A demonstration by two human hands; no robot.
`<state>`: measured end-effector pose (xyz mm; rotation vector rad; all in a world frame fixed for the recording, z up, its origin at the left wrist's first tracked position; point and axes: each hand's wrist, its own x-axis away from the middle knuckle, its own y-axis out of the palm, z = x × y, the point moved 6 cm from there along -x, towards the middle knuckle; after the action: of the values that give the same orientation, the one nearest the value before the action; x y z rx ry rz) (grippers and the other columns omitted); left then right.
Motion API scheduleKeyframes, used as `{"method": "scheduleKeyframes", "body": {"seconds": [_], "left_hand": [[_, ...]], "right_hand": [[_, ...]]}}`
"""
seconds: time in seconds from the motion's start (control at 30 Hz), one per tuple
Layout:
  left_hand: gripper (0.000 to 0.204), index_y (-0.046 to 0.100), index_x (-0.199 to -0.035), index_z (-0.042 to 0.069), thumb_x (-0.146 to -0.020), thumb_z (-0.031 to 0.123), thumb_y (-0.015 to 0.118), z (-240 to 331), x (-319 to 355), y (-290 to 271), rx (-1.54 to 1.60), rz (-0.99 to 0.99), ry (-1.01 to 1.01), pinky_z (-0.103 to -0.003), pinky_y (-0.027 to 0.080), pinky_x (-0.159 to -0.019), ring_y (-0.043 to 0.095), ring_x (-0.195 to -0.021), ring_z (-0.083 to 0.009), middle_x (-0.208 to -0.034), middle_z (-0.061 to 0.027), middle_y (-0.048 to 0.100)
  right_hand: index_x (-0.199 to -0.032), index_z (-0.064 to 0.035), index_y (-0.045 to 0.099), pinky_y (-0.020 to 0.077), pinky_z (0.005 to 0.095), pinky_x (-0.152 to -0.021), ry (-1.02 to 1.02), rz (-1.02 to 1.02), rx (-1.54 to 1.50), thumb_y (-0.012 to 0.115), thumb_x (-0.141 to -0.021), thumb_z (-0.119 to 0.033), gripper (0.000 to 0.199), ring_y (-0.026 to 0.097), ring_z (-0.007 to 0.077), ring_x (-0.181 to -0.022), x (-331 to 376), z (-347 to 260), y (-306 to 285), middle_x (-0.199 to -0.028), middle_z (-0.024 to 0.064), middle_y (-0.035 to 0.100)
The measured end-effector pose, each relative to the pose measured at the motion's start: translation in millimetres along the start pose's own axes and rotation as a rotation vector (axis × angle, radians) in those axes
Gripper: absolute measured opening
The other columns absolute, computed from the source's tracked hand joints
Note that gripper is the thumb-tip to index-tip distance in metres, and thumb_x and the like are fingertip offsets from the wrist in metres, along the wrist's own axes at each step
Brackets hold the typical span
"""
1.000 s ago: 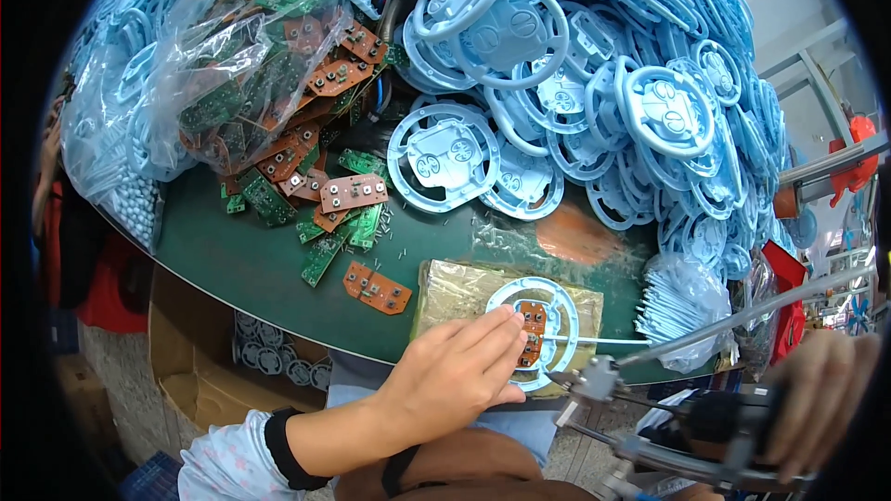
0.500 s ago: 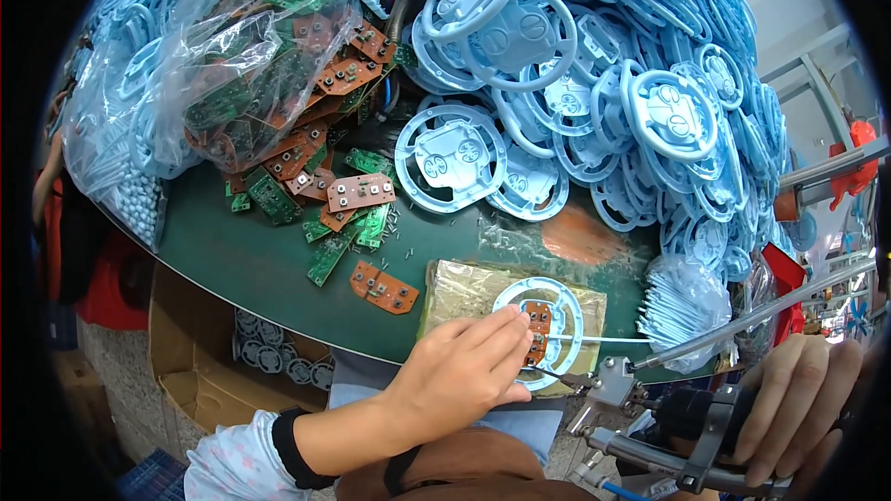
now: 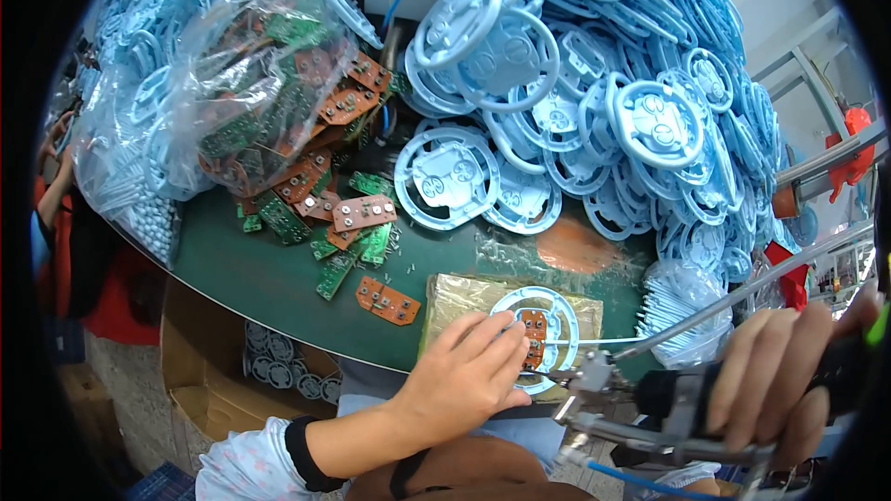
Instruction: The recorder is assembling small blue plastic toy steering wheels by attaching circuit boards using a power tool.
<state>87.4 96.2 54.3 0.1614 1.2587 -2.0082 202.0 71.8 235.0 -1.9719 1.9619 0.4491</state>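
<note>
Steering-wheel part [image 3: 543,334], light blue plastic ring, sits lower middle of the frame on a tan pad [image 3: 455,301] taped onto the dark green table [image 3: 269,274]. It's got a small brown circuit board [image 3: 534,334] seated in its hub. Left hand [image 3: 464,376] comes up from the bottom edge, fingers stretched flat and pressing on the ring's left rim, so more pinning it down than gripping it. Right hand [image 3: 780,380] at the lower right is clenched around the black handle of a powered screwdriver [image 3: 650,404], whose metal tip sits right at the lower edge of the board.

Table is packed. Whole upper right is a huge heap of the same blue wheel parts [image 3: 594,83], spilling almost down to the pad. Upper left there's a clear plastic bag [image 3: 251,83] stuffed with green and brown boards, and more loose boards [image 3: 357,218] fan out from it toward the middle. One brown board [image 3: 388,301] lies just left of the pad. Small screws are scattered around there too, kinda tiny to make out. Bag of white sticks [image 3: 682,301] sits right of the pad. Cardboard box [image 3: 200,371] with more parts sits below the table edge, lower left.
</note>
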Motion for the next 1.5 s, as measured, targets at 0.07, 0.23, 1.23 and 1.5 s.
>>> {"method": "scheduleKeyframes", "body": {"seconds": [0.07, 0.23, 1.23, 1.5], "left_hand": [[0.054, 0.063, -0.107, -0.002, -0.071, 0.038, 0.073, -8, 5, -9, -0.065, -0.025, -0.035, -0.038, 0.043, -0.094, 0.05, -0.12, -0.0282, -0.119, -0.0129, 0.058], [0.05, 0.06, -0.11, -0.001, -0.071, 0.024, 0.078, -70, -43, -47, -0.345, 0.243, -0.33, -0.041, 0.044, -0.09, 0.053, -0.106, -0.0325, -0.115, -0.0164, 0.056], [0.024, 0.066, -0.107, -0.007, -0.094, 0.012, 0.061, -31, -26, -38, 1.278, 0.199, -0.821, -0.025, 0.051, -0.074, 0.065, -0.077, -0.0132, -0.088, -0.0107, 0.069], [0.023, 0.069, -0.106, -0.001, -0.09, 0.015, 0.064, -40, -7, -47, 0.212, 0.146, -0.722, -0.029, 0.046, -0.064, 0.059, -0.066, -0.0166, -0.078, -0.0123, 0.064]], "right_hand": [[-0.151, -0.0202, 0.021, 0.0554, 0.04, -0.065, 0.12, -0.321, 0.015, 0.055, -0.095, -0.012, 0.066, 0.062, 0.0208, -0.069, -19, -18, -21, -0.078, 0.0075, 0.056], [-0.151, -0.0139, 0.023, 0.0561, 0.0369, -0.065, 0.129, -0.385, 0.049, 0.054, -0.096, -0.013, 0.063, 0.063, 0.0204, -0.069, -54, -55, -76, -0.078, 0.0067, 0.056], [-0.115, -0.0056, 0.064, 0.0479, 0.0365, -0.078, -0.225, -0.349, 1.042, 0.082, -0.063, -0.015, 0.056, 0.059, 0.028, -0.094, 14, 78, -20, -0.117, 0.0108, 0.061], [-0.12, -0.0106, 0.064, 0.0477, 0.0331, -0.074, -0.035, -0.415, 0.982, 0.083, -0.06, -0.022, 0.063, 0.057, 0.0248, -0.085, 39, 101, -40, -0.117, 0.0105, 0.06]]}}
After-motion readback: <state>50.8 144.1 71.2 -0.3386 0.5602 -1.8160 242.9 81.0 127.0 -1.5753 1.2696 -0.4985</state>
